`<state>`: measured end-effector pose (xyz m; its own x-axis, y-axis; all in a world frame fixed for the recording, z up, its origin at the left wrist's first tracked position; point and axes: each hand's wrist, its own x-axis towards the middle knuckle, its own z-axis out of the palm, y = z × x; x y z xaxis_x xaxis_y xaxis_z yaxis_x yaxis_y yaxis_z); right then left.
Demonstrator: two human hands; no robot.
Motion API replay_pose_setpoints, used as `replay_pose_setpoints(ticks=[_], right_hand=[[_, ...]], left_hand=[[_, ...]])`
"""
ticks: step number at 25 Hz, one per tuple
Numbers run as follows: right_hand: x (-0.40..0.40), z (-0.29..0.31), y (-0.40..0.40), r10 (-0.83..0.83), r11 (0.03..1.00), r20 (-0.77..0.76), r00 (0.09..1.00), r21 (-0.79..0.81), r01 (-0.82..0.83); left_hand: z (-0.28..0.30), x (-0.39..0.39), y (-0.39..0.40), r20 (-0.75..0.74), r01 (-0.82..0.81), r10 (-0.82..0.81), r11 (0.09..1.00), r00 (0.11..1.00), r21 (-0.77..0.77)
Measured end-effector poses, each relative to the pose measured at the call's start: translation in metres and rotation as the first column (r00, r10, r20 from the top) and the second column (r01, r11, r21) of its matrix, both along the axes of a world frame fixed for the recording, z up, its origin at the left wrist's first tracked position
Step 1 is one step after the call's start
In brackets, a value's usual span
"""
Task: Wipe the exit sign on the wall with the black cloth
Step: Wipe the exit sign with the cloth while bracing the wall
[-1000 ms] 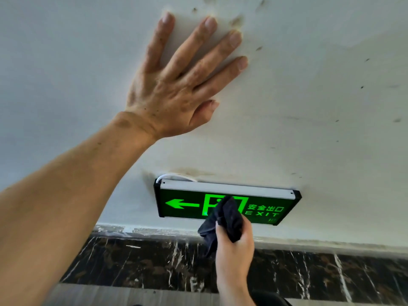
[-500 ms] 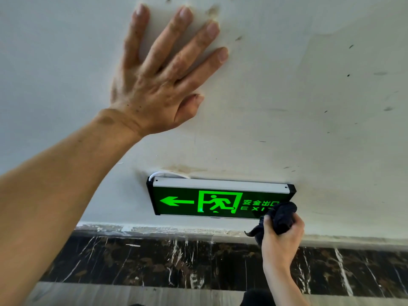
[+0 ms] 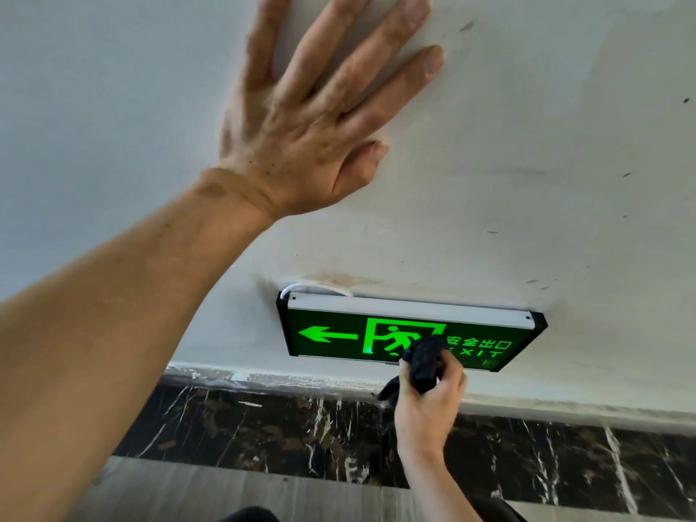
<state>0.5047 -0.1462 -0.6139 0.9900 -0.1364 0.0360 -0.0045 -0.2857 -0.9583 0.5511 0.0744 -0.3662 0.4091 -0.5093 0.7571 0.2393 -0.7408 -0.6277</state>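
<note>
While bunched, cloth: black cloth (image 3: 425, 361) soft, light; right hand (image 3: 429, 397) grip closed on it.
Sign: exit sign (image 3: 410, 335) rigid, likely fragile face.
Left hand (image 3: 301, 133): open, flat on wall (image 3: 546, 163).

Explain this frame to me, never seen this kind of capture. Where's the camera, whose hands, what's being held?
There is no machine here. A person wears one wide-angle camera on the head, so you look along their own arms. The left hand lies flat and open on the white wall, apparently for support. Lower down, the right hand grips a bunched black cloth and presses it against the face of the lit green exit sign, near the running-figure symbol. The sign is mounted low on the wall, just above a dark marble skirting. A white cable loops out at the sign's top left corner.
</note>
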Motion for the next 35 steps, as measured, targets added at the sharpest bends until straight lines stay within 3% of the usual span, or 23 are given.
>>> replay_pose_setpoints(ticks=[11,17,20,23,27,30,35], right_hand=[[-0.061,0.009,0.117,0.315,0.949,-0.018,0.949,-0.014,-0.316],[-0.066,0.015,0.113,0.332,0.939,-0.094,0.939,0.13,-0.319],[-0.056,0.008,0.064,0.328,0.889,-0.253,0.91,0.409,-0.206],[-0.033,0.001,-0.01,0.25,0.778,-0.462,0.851,0.619,0.107],[0.012,-0.01,-0.105,0.066,0.7,-0.657,0.751,0.567,0.434],[0.037,-0.018,-0.135,0.047,0.687,-0.657,0.753,0.568,0.453],[0.055,-0.025,-0.108,0.205,0.617,-0.616,0.761,0.685,0.388]], left_hand=[[0.003,-0.005,-0.005,-0.027,0.025,-0.026,0.998,0.999,-0.054],[0.003,-0.004,-0.005,-0.022,0.013,-0.015,0.998,1.0,-0.064],[0.002,-0.003,-0.003,-0.02,0.003,-0.003,0.999,1.0,-0.034],[0.001,-0.001,0.0,-0.005,0.005,-0.005,1.0,1.0,-0.029],[-0.001,0.001,0.002,0.026,-0.003,0.003,1.0,1.0,-0.006],[-0.002,0.002,0.003,0.022,0.005,-0.005,1.0,1.0,0.002],[-0.003,-0.001,0.003,0.005,0.006,-0.006,1.0,1.0,-0.003]])
